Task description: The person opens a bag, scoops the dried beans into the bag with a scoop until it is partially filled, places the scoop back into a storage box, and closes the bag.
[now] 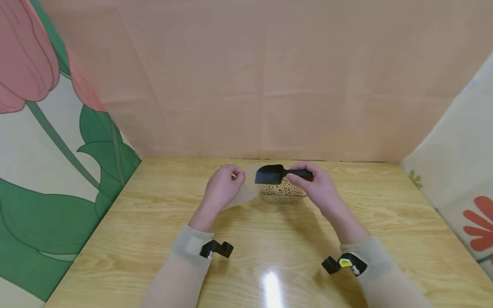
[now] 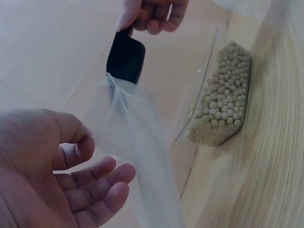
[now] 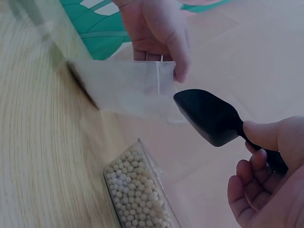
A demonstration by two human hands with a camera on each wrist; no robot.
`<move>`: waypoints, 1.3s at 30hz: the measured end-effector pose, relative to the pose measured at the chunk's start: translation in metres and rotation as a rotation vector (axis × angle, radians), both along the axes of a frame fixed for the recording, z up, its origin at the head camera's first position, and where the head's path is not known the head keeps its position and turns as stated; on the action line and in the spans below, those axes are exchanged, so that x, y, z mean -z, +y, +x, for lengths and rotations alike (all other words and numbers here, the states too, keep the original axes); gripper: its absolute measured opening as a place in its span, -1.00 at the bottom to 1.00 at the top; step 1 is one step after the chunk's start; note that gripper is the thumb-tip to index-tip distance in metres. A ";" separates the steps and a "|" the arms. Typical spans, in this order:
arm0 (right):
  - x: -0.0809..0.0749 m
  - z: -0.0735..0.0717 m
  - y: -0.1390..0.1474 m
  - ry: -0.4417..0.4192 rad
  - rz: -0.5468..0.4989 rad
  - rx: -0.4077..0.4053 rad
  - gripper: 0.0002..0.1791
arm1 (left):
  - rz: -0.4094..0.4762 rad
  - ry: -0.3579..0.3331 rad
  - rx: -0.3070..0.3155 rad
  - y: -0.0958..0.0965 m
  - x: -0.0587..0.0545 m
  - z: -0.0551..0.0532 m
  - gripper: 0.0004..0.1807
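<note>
My left hand [image 1: 224,185] pinches the top edge of a frosted clear plastic bag [image 3: 126,90] between thumb and index finger, the other fingers loosely bent. The bag hangs down to the table. In my right hand [image 1: 319,186] is a black scoop [image 1: 269,174], gripped by its handle and held level with its blade toward the bag. The scoop's tip is right at the bag's mouth and overlaps the plastic in the left wrist view. Below the scoop stands a clear plastic container [image 1: 283,199] filled with pale round beans [image 2: 228,95].
The wooden table [image 1: 246,248] runs back to a plain pinkish cloth [image 1: 246,85] hung behind it. Flower-printed cloth [image 1: 31,222] borders the left side, and another printed cloth [image 1: 458,162] the right. A small black wrist camera [image 1: 216,248] sits on the left sleeve, another [image 1: 344,264] on the right.
</note>
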State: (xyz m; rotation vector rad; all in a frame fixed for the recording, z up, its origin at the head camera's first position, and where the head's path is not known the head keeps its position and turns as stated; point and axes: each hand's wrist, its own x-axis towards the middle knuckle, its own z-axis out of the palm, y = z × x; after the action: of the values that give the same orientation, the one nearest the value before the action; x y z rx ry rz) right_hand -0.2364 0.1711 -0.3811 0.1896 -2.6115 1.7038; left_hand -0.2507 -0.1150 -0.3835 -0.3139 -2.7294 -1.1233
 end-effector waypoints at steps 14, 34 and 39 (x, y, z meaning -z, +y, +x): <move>0.000 -0.004 0.049 -0.024 0.026 0.086 -0.38 | -0.008 -0.004 -0.016 0.004 0.002 0.002 -0.78; 0.001 -0.018 0.088 -0.014 0.257 0.055 -0.45 | -0.006 -0.006 -0.021 0.003 -0.003 0.003 -0.76; 0.001 -0.022 0.094 -0.025 0.286 0.043 -0.47 | 0.000 -0.009 -0.019 0.003 -0.002 0.003 -0.76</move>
State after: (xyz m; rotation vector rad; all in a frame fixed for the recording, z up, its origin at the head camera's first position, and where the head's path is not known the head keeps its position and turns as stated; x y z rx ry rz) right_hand -0.2588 0.2655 -0.3818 0.1152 -2.8451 1.3221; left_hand -0.2477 -0.1124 -0.3812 -0.2826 -2.7338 -1.1227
